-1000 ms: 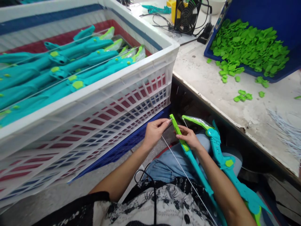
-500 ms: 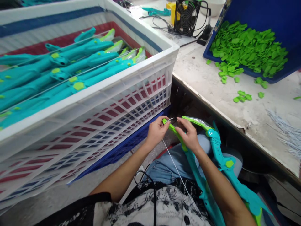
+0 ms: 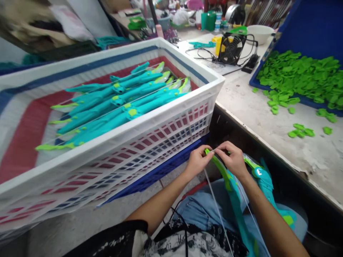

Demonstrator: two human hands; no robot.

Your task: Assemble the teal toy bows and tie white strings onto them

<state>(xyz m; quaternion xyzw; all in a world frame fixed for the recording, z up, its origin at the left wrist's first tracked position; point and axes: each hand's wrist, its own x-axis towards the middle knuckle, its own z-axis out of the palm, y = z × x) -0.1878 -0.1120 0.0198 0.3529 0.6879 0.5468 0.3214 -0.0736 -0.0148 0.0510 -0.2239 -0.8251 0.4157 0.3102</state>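
A turquoise toy bow with a lime-green end slants across my lap. My left hand pinches its green tip, with the white string trailing down from there. Close beside it, my right hand has thumb and fingers pressed together on the string's short end, which spans the small gap between both hands. My right wrist partly covers a second toy bow lying on my right leg. Its lower part is hidden by my forearm.
On the left stands a white plastic crate holding several strung toy bows. The worktable edge runs along my right. On it are a blue bin of green plastic pieces, several loose pieces, a black fan and a white bowl.
My right hand has closed from spread fingers onto the string's end, next to my left hand. The view has shifted, showing more of the crate and the background.
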